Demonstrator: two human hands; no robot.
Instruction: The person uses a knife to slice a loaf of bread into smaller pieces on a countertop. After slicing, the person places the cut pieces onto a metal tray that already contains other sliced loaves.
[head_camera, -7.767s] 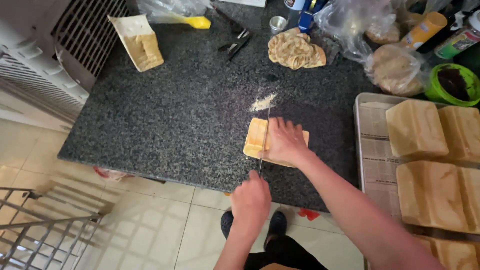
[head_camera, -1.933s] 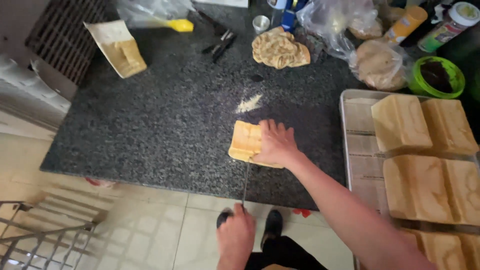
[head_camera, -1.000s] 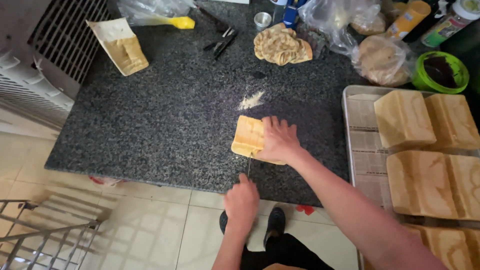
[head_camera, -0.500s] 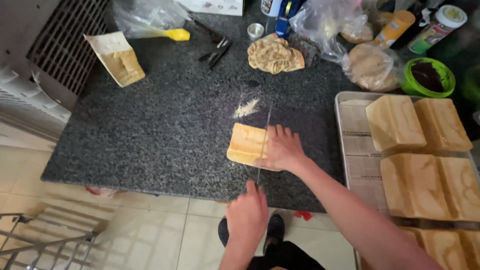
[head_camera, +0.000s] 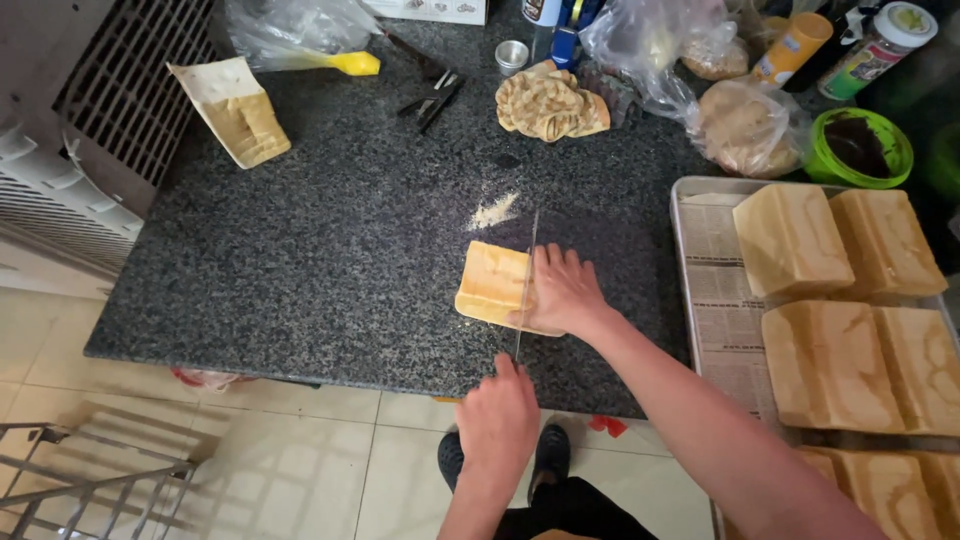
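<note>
Right hand (head_camera: 562, 290) is pressing flat, open, steadying loaf (head_camera: 492, 283); left hand (head_camera: 497, 418) is gripping knife (head_camera: 526, 278), blade cutting just beside right fingertips.

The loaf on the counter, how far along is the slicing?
Underway: the left hand runs a knife through the loaf, steadied by the right hand. Done: only crumbs show earlier cutting. Left: whole loaves wait on the tray.
</note>
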